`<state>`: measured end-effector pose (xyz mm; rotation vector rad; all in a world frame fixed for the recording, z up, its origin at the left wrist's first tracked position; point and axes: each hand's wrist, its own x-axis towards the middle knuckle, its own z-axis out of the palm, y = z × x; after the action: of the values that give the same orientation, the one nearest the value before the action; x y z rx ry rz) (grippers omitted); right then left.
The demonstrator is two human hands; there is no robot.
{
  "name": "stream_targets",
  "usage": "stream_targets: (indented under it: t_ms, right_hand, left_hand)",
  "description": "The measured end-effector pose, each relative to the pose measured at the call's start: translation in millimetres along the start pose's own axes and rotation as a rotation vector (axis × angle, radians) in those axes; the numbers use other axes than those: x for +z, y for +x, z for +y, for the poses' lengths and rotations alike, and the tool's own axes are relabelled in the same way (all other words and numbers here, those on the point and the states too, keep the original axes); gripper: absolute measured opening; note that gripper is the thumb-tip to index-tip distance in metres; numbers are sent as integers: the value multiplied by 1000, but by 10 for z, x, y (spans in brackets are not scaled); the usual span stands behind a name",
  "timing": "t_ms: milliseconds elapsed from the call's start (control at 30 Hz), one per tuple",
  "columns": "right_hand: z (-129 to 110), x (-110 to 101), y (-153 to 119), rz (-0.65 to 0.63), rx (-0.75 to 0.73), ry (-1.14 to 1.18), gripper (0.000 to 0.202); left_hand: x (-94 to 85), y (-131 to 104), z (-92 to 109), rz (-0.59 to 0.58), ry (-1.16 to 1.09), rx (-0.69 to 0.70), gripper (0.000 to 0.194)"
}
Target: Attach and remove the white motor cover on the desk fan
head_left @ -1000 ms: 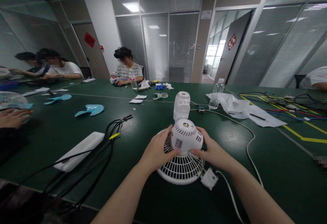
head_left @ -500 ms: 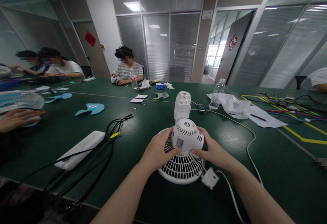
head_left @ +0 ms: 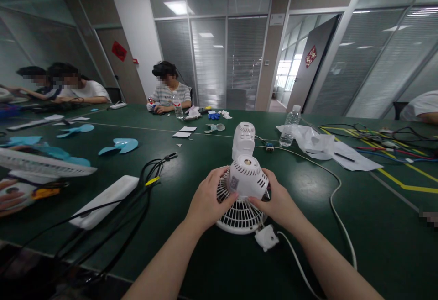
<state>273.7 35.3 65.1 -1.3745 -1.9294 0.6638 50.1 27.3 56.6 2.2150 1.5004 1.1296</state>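
Observation:
Between both hands is the white vented motor cover (head_left: 249, 179) of a small fan, with a round hole on top and a grey label on its left side. My left hand (head_left: 210, 195) grips its left side, thumb at the lower front. On the right side my right hand (head_left: 278, 199) holds it, and a dark gap with parts inside shows beside the fingers. Beneath lies a white round fan grille (head_left: 241, 220) on the table. Directly behind stands a white vented fan part (head_left: 244, 138). A small white squarish piece (head_left: 267, 237) with a cable lies at the grille's front right.
On the green table (head_left: 191, 272) are a white power strip (head_left: 106, 202) with black cables, blue fan blades (head_left: 119, 146), a small circuit board (head_left: 269, 146), a water bottle (head_left: 290, 126) and a plastic bag (head_left: 315, 141). Co-workers sit opposite and left; one's hand (head_left: 13, 195) holds another fan.
The motor cover has turned and tilted in my hands, opening a dark gap at its right. The grille and squarish piece have shifted slightly. The left co-worker's fan has tipped on edge.

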Motion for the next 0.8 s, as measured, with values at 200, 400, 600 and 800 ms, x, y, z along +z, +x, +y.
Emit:
stream_targets:
  t_ms: [200, 400, 600, 800]
  right_hand:
    - [-31, 76, -28, 77, -35, -83, 79]
    - [25, -6, -38, 88, -65, -26, 58]
    - [41, -22, -42, 141, -69, 41, 39]
    - [10, -13, -60, 205, -117, -13, 33]
  left_hand:
    - [35, -23, 26, 6, 32, 40, 16]
    - [39, 2, 22, -50, 72, 96, 14]
    - [-21, 3, 16, -90, 77, 36, 35]
    - [10, -11, -4, -146, 38, -13, 63]
